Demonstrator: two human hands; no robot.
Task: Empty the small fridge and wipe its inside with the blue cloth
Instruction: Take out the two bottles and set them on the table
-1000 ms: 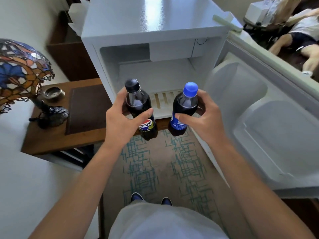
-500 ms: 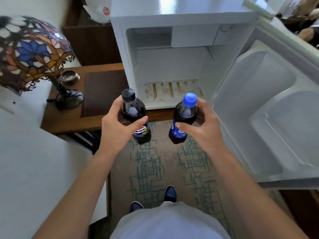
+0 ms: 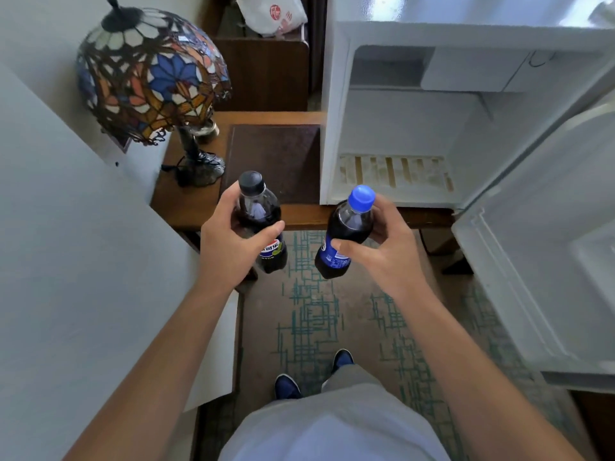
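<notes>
Fridge stands open on a wooden table, its white inside bare down to a stained, slotted floor, its door swung out to the right. We see no blue cloth anywhere in view.

Our left hand grips a black-capped cola bottle, fingers wrapped behind it and thumb across the front above the label. Our right hand grips a blue-capped cola bottle, thumb over its blue label and fingers curled round the far side. Both bottles hang in the air in front of the table edge, above the carpet — a brown weave crossed with teal lines. The black-capped one is close to upright, cap up and away from us; the blue-capped one leans, cap tipped up and to the right, base toward the left. They are near each other but apart.

On the table, left of the fridge, lies a dark brown mat, and beyond it stands a stained-glass lamp on a dark metal foot. Behind, a white plastic bag sits on a dark wooden cabinet. A pale wall surface fills the left — our blue shoes show below.
</notes>
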